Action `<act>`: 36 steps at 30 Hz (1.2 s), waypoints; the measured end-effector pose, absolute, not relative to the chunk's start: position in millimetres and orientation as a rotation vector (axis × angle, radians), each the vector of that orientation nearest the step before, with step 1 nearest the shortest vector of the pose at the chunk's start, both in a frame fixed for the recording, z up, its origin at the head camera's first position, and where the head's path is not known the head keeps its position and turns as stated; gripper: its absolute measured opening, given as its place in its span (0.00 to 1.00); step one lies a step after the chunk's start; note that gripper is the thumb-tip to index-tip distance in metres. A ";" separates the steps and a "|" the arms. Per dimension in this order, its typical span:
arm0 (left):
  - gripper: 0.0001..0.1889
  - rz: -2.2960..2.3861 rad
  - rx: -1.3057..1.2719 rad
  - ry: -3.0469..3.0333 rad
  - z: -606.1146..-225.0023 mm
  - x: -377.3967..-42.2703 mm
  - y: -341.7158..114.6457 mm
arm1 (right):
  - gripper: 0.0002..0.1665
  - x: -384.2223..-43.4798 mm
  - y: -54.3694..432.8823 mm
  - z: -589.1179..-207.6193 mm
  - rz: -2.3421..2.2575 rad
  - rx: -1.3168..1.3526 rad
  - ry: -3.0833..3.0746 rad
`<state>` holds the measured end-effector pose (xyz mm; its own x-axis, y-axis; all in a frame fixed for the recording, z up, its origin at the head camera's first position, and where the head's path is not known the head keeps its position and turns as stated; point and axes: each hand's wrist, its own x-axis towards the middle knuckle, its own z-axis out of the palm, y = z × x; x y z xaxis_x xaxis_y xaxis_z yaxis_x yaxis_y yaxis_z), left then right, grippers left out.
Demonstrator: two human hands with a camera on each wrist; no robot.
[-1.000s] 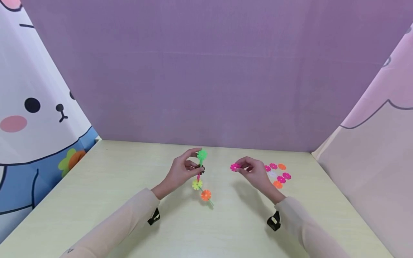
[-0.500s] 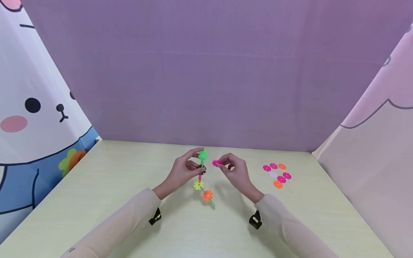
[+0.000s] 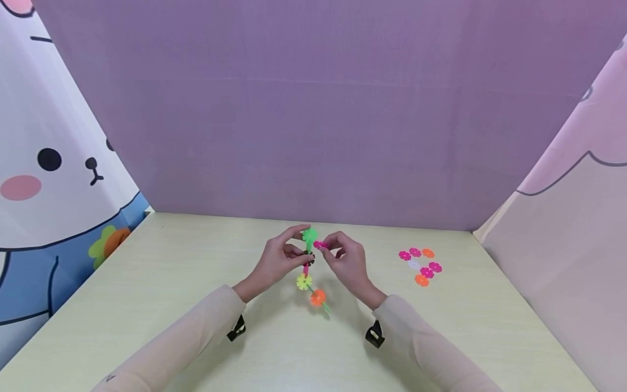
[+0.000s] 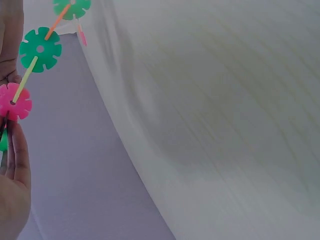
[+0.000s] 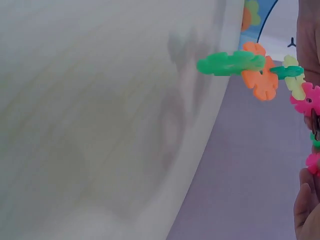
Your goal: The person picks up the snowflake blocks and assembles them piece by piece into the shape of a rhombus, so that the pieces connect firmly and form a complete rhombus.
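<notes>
A chain of slotted, flower-shaped interlocking discs hangs from my left hand (image 3: 279, 258), whose thumb and fingers pinch it near a dark disc (image 3: 308, 258). At its top is a bright green disc (image 3: 309, 236); lower down come a pink one (image 4: 15, 101), a yellow one (image 3: 304, 281) and an orange one (image 3: 318, 297), with another green disc (image 5: 230, 63) at the bottom end. Between thumb and fingertips my right hand (image 3: 349, 267) pinches a loose pink disc (image 3: 318, 244), its edge right at the green top disc. Fingers hide part of both.
To the right on the pale wooden table (image 3: 196, 256) lie several loose discs: pink (image 3: 427, 272), orange (image 3: 422, 280) and a white one (image 3: 413, 264). A purple backdrop (image 3: 313, 136) rises behind the table. Printed cloths (image 3: 59, 109) stand at both sides.
My right hand has moved left with the pink disc, from near the loose discs to the chain's green top disc. The left hand and chain have shifted slightly right.
</notes>
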<state>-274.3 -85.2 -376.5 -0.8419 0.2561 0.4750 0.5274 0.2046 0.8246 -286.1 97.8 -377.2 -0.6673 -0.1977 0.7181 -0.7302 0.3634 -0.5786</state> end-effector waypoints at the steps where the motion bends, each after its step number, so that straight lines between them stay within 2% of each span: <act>1: 0.33 -1.693 -0.745 -2.244 -376.5 -274.3 -85.1 | 0.07 -286.0 97.2 -377.2 1.280 0.798 -2.083; 20: 0.31 -1.801 -0.685 -2.219 -351.4 -254.6 -81.1 | 0.03 -286.7 89.6 -375.7 1.234 0.842 -1.959; 36: 0.30 -1.809 -0.688 -2.234 -350.0 -251.7 -80.3 | 0.08 -262.0 86.6 -350.6 1.236 0.918 -1.914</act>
<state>-251.7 -80.3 -350.0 -0.8755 0.2357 0.4219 0.4617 0.1497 0.8743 -262.0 86.6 -350.6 -0.5267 -0.1987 0.8265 -0.8351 0.3028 -0.4593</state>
